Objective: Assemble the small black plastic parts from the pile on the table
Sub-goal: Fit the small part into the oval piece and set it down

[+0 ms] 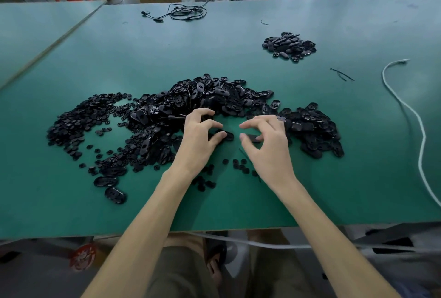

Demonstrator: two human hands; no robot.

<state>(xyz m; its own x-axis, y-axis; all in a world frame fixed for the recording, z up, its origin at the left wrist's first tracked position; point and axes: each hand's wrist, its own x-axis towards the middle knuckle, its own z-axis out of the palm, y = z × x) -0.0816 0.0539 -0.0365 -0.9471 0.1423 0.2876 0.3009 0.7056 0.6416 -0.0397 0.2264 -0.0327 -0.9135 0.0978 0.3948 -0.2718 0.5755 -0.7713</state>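
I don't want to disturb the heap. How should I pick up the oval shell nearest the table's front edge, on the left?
Probably pinch the oval shell across its narrow width, gripping its two long edges and coming straight down from above. It lies flat on the table, clear of the heap, so only its rim offers purchase.

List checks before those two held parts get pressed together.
1. Left hand grips oval part: ok.
2. Right hand pinches second part: ok.
3. Gap between the two parts: ok, not touching.
4. Mating faces aligned: cannot tell, fingers cover them.
5. Main pile within reach, just behind the hands: ok.
6. White cable away from the work spot: ok.
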